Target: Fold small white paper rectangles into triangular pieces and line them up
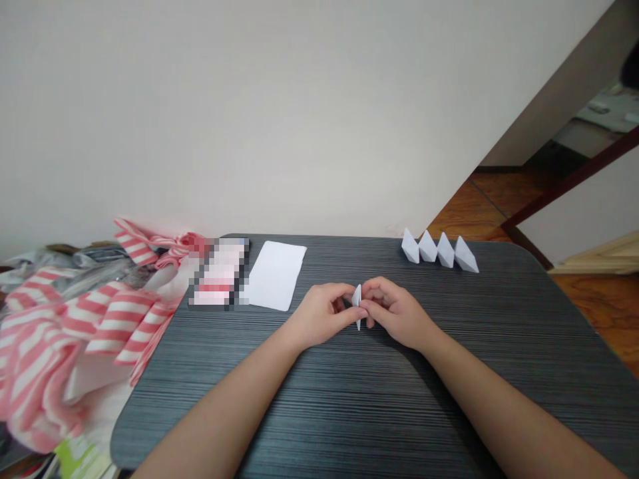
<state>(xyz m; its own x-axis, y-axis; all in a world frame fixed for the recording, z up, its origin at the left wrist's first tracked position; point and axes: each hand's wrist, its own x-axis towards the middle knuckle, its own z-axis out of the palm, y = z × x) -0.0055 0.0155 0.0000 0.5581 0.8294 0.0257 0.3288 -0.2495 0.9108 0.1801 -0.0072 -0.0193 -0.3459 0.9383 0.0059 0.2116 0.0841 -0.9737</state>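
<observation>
A small folded piece of white paper (358, 297) is held upright, nearly edge-on, above the middle of the dark table. My left hand (327, 313) pinches it from the left with thumb and fingers. From the right, my right hand (392, 309) grips it too, its thumb close to the left thumb. Part of the folded paper is hidden behind the fingertips. Several folded white paper shapes (445, 251) with pointed ends stand in a row at the back right of the table. Flat white paper (277, 276) lies to the left of my hands.
The table (319, 406) has a dark, streaked top and a wall behind it. A blurred-out phone-like object (222, 269) lies at its back left. Red-and-white striped cloth (117, 322) is heaped beside the left edge. Wooden floor (574, 293) shows at the right.
</observation>
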